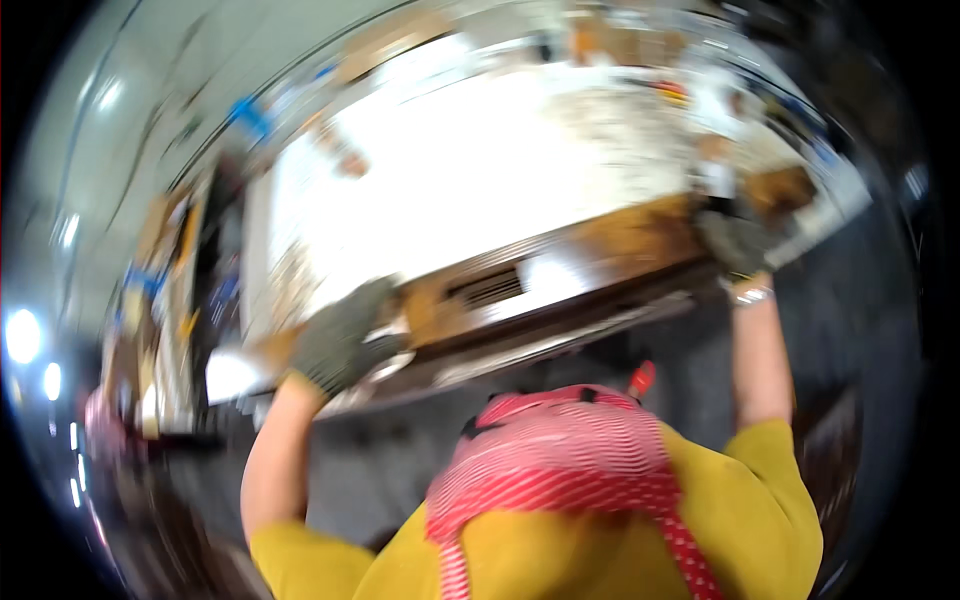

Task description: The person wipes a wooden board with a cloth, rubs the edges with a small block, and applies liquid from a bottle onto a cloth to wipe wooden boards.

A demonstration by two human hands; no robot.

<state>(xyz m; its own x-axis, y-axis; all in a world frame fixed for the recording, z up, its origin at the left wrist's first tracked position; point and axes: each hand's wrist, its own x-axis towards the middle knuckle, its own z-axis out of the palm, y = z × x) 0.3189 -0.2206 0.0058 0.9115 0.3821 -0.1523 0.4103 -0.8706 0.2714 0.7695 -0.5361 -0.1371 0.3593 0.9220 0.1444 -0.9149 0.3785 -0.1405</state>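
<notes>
1. Feed was blurry; I had both hands on view, both in dark grey-green gloves.
2. Board (pixel 635 240): brown, shiny, long, lay along the worktop's (pixel 470 170) near edge, running from near left corner toward near right corner. Dark slatted patch (pixel 487 288) sat left of its middle, with a bright glare spot just right of that.
3. Left hand (pixel 345 335): at the board's left part, by the near left corner, back of glove up. Fingers were smeared and partly hidden; I couldn't tell how far open, or whether it had hold of the board.
4. Right hand (pixel 735 235): on the board's right part, by the near right corner, arm stretched out. Shiny band (pixel 752 296) on the wrist. I couldn't tell finger spread or grip there either.
5. White thing (pixel 716 180) showed just beyond the right glove, too smeared to name.
6. Far edge: cardboard (pixel 395 45) left of the middle; red-yellow thing (pixel 670 92) toward the far right corner. Blue thing (pixel 250 118) near far left corner.
7. Wearer had a yellow shirt (pixel 740 500), red-white apron (pixel 560 450).
</notes>
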